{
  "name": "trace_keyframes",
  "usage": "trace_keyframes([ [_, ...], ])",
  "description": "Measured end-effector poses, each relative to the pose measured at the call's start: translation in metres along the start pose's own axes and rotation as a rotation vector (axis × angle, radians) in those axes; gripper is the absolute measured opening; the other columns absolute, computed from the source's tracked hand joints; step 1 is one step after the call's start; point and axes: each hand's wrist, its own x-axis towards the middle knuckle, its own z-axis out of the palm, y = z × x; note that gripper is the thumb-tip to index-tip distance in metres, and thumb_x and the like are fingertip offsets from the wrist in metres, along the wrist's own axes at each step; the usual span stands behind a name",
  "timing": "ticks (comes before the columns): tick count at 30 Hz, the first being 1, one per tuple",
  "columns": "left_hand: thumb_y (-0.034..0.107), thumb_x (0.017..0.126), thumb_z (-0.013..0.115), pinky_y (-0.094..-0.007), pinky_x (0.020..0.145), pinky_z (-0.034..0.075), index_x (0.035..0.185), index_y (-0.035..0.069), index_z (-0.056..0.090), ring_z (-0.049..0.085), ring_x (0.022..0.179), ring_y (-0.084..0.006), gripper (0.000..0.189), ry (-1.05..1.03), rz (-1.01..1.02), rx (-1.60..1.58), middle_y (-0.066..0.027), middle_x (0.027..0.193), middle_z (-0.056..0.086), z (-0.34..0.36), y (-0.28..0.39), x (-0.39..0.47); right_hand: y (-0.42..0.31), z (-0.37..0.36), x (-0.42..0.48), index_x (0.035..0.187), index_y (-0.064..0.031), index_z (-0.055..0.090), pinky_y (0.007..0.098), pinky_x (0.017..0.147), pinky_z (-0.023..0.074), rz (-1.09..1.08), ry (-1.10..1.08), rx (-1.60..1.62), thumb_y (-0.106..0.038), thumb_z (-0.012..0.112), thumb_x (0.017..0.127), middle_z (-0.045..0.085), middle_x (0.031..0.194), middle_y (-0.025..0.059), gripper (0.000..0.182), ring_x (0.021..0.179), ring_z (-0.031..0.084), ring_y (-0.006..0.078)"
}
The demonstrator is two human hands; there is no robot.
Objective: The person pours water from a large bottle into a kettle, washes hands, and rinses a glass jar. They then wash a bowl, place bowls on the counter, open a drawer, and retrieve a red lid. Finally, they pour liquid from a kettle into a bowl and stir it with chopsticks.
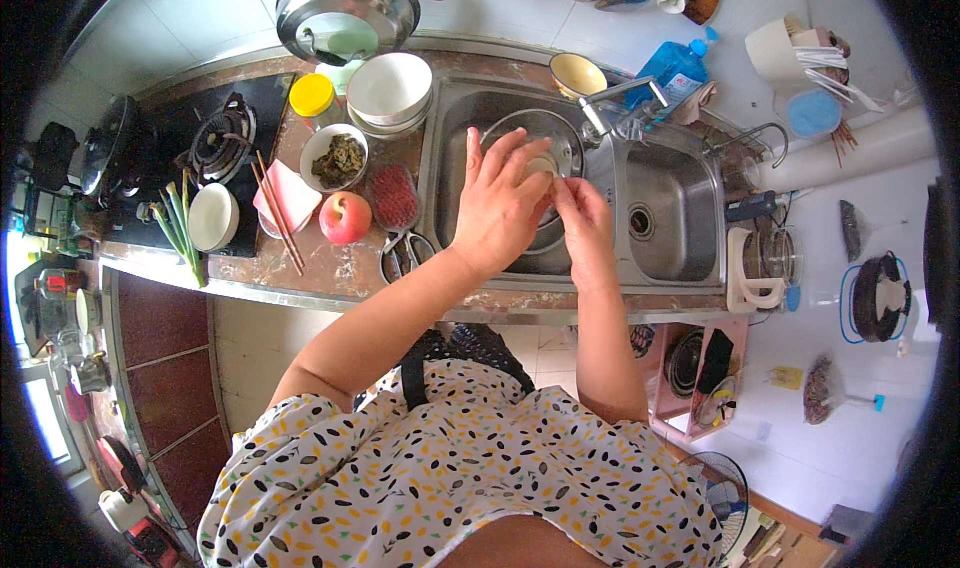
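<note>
Both hands are over the larger basin of a stainless steel sink, with their fingertips meeting. My left hand has its back to the camera and its fingers spread; whether its thumb side pinches something is hidden. My right hand has thumb and forefinger brought together at the left hand's side, on something too small to tell. Beneath them a round metal bowl or pot with a shiny rim stands in the basin, partly covered by the hands. Something pale and rounded shows behind the left fingers; I cannot tell what it is.
Left of the sink are a red apple, a bowl of dark leafy food, a box of red meat, kitchen scissors, chopsticks, spring onions and stacked bowls. A faucet and yellow bowl stand behind.
</note>
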Motion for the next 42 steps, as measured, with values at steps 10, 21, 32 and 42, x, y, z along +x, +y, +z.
trace_keyframes([
  [10,0.022,0.064,0.070,-0.0651,0.103,0.010,0.079,0.021,0.069,0.041,0.121,-0.0245,0.014,0.042,0.058,0.132,0.0046,0.112,0.057,-0.001,0.014,-0.005,0.006,0.007,-0.022,0.087,-0.0016,0.063,0.0215,0.065,0.0412,0.073,0.310,0.281,-0.016,0.068,0.078,0.062,0.079,0.0015,0.018,0.072,0.054,0.0077],
  [21,0.022,0.071,0.070,-0.0558,0.106,0.009,0.082,0.016,0.065,0.049,0.111,-0.0240,0.013,0.125,-0.086,0.165,0.0039,0.107,0.061,-0.012,0.011,-0.008,0.009,-0.052,-0.027,0.083,-0.0019,0.059,0.0335,0.069,0.0442,-0.275,0.197,-0.316,-0.017,0.065,0.079,0.059,0.080,0.0095,0.017,0.075,0.056,0.0235],
  [32,0.015,0.073,0.067,-0.0610,0.103,0.017,0.082,0.013,0.063,0.049,0.106,-0.0248,0.010,0.148,-0.203,0.106,0.0014,0.104,0.059,0.056,0.036,-0.002,-0.019,-0.124,-0.031,0.081,-0.0034,0.054,0.0365,0.072,0.0390,-0.523,0.045,-0.633,-0.006,0.065,0.075,0.056,0.081,0.0088,0.012,0.078,0.050,0.0272],
  [42,0.013,0.077,0.065,-0.0539,0.103,0.020,0.084,0.012,0.064,0.053,0.104,-0.0244,0.007,0.093,-0.269,-0.050,-0.0040,0.103,0.061,0.090,0.065,0.013,-0.020,-0.194,-0.017,0.084,-0.0019,0.055,0.0380,0.075,0.0389,-0.380,-0.023,-0.595,-0.011,0.060,0.081,0.056,0.081,0.0118,0.011,0.079,0.050,0.0295],
])
